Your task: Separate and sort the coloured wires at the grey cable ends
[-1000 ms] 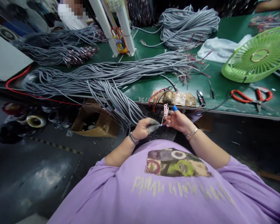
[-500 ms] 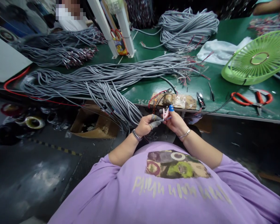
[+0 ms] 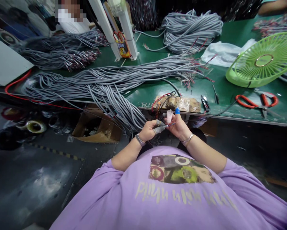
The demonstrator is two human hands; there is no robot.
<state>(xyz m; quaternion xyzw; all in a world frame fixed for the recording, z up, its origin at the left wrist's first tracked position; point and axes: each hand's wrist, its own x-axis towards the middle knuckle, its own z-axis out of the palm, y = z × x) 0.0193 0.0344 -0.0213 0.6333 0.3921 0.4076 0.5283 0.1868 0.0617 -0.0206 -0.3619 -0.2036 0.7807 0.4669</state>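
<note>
Lighting: moderate on the glossy green worktop (image 3: 229, 100) beyond the grey-fingered left hand (image 3: 148, 130) and blue-thumbed right hand (image 3: 180, 127). Glare: broad whitish patch on the smooth dark grey floor (image 3: 41, 179), left of the left hand and nearer the wearer. Shadow: deep below the worktop's edge, right of the right hand. Blur: small pale pink plastic clip (image 3: 169, 116) in the right hand — outline smeared. Distortion: wide-angle stretch in the round lime-green plastic fan (image 3: 264, 60) — far right of the hands.

Left hand (image 3: 148, 130) gripping cable (image 3: 167, 126), right hand (image 3: 180, 128) at wires (image 3: 172, 124)
</note>
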